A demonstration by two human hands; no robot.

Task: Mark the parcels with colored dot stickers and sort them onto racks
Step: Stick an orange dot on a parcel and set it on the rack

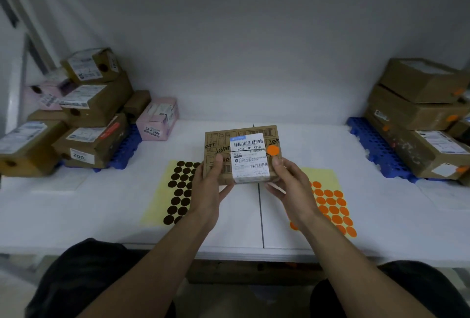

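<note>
A small brown cardboard parcel (218,144) with a white shipping label is held above the middle of the white table (254,216). My left hand (209,185) grips its near left edge, thumb on top. My right hand (290,185) grips its near right corner, thumb just below an orange dot sticker (273,150) stuck on the parcel's top beside the label. A yellow sheet of dark brown dot stickers (179,190) lies under my left hand. A yellow sheet of orange dot stickers (333,205) lies under my right hand.
A blue rack (127,147) at the left carries a pile of brown and pink parcels (94,114) with brown dots. A blue rack (373,147) at the right carries brown parcels (422,119) with orange dots. A grey wall stands behind the table.
</note>
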